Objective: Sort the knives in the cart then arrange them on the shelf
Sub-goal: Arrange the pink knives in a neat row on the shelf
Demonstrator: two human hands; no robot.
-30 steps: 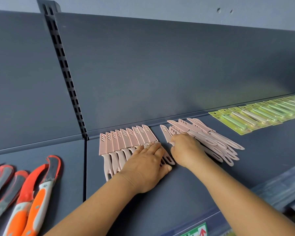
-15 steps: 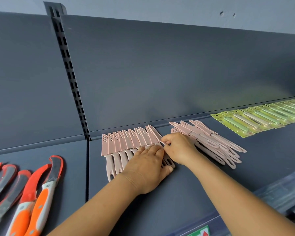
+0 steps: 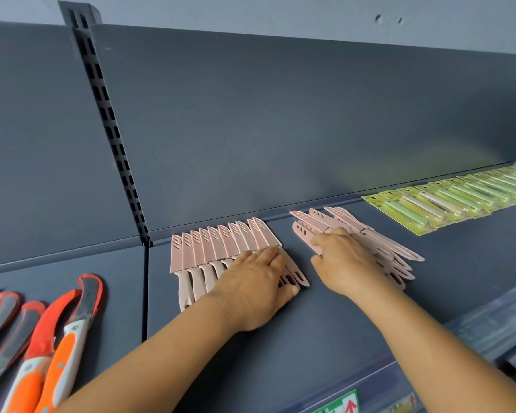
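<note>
Two groups of pink sheathed knives lie on the dark grey shelf. The left group is a neat row of pink knives, overlapping side by side with sheathed blades pointing toward the back panel and handles toward the shelf's front edge. The left hand rests flat on the handles at the right end of that row, fingers straight and together, palm down, gripping nothing. Just to the right, apart from the row by a bare strip of shelf, sits a loose pile of pink knives, fanned and crossing one another. The right hand lies on the left side of this pile with its fingers curled over one pink knife at the pile's near-left edge; whether it fully grips that knife cannot be told. Farther right along the shelf runs a row of green carded packs. On the neighbouring shelf section to the left lie orange-handled pruning knives with curved blades. A slotted upright divides the two sections.
</note>
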